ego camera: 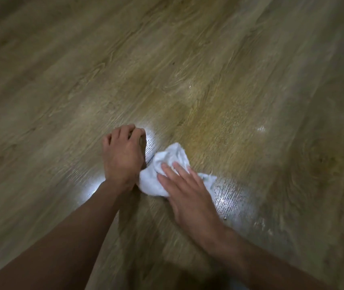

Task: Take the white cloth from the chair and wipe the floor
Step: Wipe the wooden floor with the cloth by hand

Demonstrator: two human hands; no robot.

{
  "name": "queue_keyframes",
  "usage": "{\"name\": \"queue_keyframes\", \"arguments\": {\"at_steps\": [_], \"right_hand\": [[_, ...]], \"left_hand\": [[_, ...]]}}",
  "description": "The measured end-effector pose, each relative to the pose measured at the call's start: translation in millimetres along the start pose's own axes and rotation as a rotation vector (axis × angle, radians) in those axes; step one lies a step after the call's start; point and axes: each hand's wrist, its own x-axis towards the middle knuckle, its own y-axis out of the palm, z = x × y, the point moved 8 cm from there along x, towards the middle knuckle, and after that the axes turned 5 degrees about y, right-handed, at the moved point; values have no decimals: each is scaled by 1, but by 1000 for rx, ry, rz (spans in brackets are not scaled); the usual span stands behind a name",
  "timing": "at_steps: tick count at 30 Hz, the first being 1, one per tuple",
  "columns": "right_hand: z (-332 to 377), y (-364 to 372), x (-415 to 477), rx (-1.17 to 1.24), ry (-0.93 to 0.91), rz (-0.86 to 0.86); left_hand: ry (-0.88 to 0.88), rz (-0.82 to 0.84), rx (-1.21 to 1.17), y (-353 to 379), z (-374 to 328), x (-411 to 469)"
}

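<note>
A crumpled white cloth [167,164] lies on the wood-grain floor [188,70] near the middle of the head view. My right hand [188,193] lies flat on the cloth's near right part, fingers straight and pressing it down. My left hand [123,155] is planted on the floor just left of the cloth, fingers curled under, holding nothing that I can see. Its wrist side touches the cloth's left edge. Part of the cloth is hidden under my right palm.
Wet, shiny patches [232,197] glisten on the floor right of the cloth, with small glints farther right [261,129] and above [190,86]. Bare plank flooring stretches out on all sides. No chair or other object is in view.
</note>
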Motion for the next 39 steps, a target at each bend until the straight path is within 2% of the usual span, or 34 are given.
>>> {"name": "queue_keyframes", "arguments": {"at_steps": [3, 6, 9, 13, 15, 16, 18, 21, 24, 26, 29, 31, 32, 36, 39], "right_hand": [[-32, -18, 29, -57, -39, 14], [-74, -41, 75, -22, 158, -52], [-61, -33, 52, -32, 251, -70], [14, -4, -47, -119, -70, -4], [17, -3, -73, -161, -189, 57], [4, -8, -71, -167, -174, 72], [-36, -25, -51, -127, -19, 60], [-102, -54, -14, -66, 318, -41], [-102, -52, -22, -55, 431, -131], [-73, -38, -58, -64, 338, -155], [-39, -18, -117, -129, 97, -16], [-54, -24, -125, -197, -40, 23], [-68, -33, -121, -212, -31, 3], [-136, -73, -102, -113, 367, -142], [-122, -69, -119, -105, 425, -206]], "left_hand": [[-12, 31, 6, 0, -3, 0], [-18, 105, -22, 2, -4, 0], [-27, 154, -73, -4, -9, 3], [25, 203, -74, -10, -17, 6], [93, 196, -98, -11, -31, 1], [146, 192, -130, -11, -42, -3], [268, 186, -182, -8, -67, -11], [408, 220, -187, -3, -98, -16], [494, 308, -134, 4, -112, -16], [547, 361, -61, 8, -113, -18], [581, 358, 26, 10, -113, -20], [555, 341, 76, 11, -116, -22], [534, 332, 89, 11, -120, -21], [471, 302, 123, 6, -137, -19], [537, 283, 113, 5, -161, -24]]}}
